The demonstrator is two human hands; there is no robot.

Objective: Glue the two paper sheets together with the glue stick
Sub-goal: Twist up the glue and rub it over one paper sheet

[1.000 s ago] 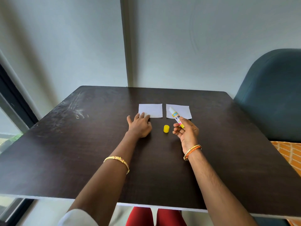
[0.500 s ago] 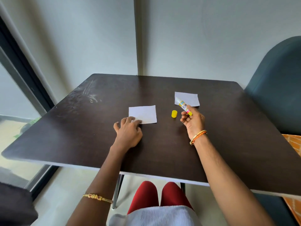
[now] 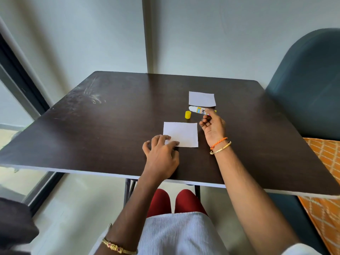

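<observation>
Where the dark table (image 3: 103,126) meets the person's lap at its near edge, the left hand (image 3: 161,155) lies flat, its fingers straight and pressing the near-left corner of the nearer paper sheet (image 3: 181,134). Since half a second ago that sheet has been drawn closer to the near edge and a little toward the right, so it now sits just beside the right hand. The right hand (image 3: 213,127) is beside the sheet's right edge, palm turned up, with fingers curled round the glue stick (image 3: 199,109); the stick is uncapped, lies almost level and points its white tip to the left, where earlier it slanted up over the far sheet. Its yellow cap (image 3: 187,115) stands on the table just beyond the nearer sheet and left of the stick's tip. Farther on, the second paper sheet (image 3: 202,98) lies flat toward the far-right part of the table, apart from the first, its near edge just behind the stick.
</observation>
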